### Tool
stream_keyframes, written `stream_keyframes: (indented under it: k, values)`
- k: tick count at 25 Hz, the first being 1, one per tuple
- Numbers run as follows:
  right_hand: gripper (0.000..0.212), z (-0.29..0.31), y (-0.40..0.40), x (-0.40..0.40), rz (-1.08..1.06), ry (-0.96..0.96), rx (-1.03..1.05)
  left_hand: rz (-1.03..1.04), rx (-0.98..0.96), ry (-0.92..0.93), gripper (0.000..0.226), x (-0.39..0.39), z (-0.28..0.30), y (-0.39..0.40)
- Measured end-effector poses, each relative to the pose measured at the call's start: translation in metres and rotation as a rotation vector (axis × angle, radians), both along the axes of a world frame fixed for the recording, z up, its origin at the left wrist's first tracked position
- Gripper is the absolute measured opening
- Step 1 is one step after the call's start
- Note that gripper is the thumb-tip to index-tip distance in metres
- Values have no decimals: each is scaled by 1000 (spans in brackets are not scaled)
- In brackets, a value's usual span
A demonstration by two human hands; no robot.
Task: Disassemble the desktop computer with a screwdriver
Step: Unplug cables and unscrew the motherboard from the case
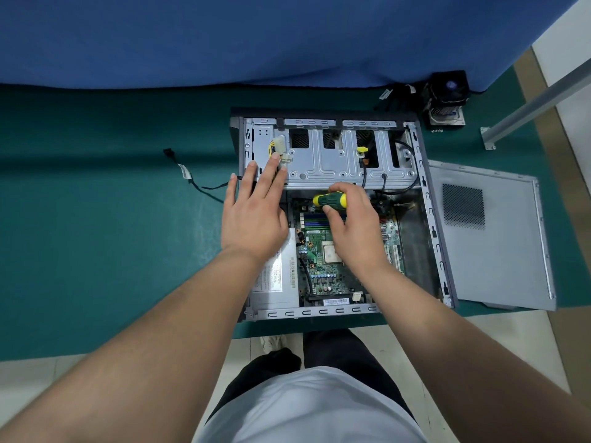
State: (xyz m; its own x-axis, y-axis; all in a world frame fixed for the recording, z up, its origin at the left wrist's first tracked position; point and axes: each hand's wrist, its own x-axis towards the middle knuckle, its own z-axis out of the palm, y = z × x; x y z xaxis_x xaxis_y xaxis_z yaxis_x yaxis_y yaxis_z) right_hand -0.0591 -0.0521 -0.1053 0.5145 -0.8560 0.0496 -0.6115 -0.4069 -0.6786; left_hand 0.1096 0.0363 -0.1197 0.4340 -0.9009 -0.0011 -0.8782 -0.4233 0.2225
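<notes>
So the grey metal desktop computer case (335, 215) is lying on its side, open side up, in the middle of the frame on a dark green table mat (105, 235). Inside, in the lower middle, you can see the green motherboard (323, 263), and the silver boxy power supply (275, 282) sits just left of it with a white label on top. The upper half of the case is the bare metal drive cage (335, 158).

Right hand (355, 225) is curled around a green and yellow handled screwdriver (331, 199), knuckles up, right over the top edge of the motherboard where it meets the drive cage. The shaft and tip are hidden under the hand, so I can't tell what it's sitting on.

Left hand (256, 209) isn't gripping anything: fingers straight and spread, lying flat at the left edge of the case, fingertips up on the drive cage next to a white plug with yellow wires (281, 151).

The removed grey side panel with a mesh vent (489, 231) lies flat just right of the case. A black CPU cooler fan with a finned heatsink (447, 97) is at the upper right, and a loose black cable with a white tag (198, 180) trails off to the left on the mat. Blue cloth backdrop (256, 36) across the top.
</notes>
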Motion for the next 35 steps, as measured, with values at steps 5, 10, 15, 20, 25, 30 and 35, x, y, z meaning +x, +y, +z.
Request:
stream_keyframes:
  k: [5, 10, 15, 20, 25, 30, 35]
  values:
    - [29, 0, 0, 1, 1, 16, 5, 3, -4, -1, 70, -1, 0, 0]
    - [28, 2, 2, 2, 36, 81, -10, 4, -12, 1, 70, 0, 1, 0]
    - [30, 17, -3, 13, 179, 256, -108, 3, -16, -5, 70, -1, -1, 0]
    - [39, 28, -2, 28, 154, 609, -363, 2, -27, -1, 72, 0, -2, 1]
    - [33, 34, -10, 28, 223, 682, -413, 4, -27, 4, 71, 0, -3, 0]
    - [30, 42, -18, 24, 361, 716, -390, 7, -21, 12, 71, 0, -3, 0]
    - [35, 48, -25, 22, 484, 593, -244, 8, -19, 21, 72, 0, -2, 0]
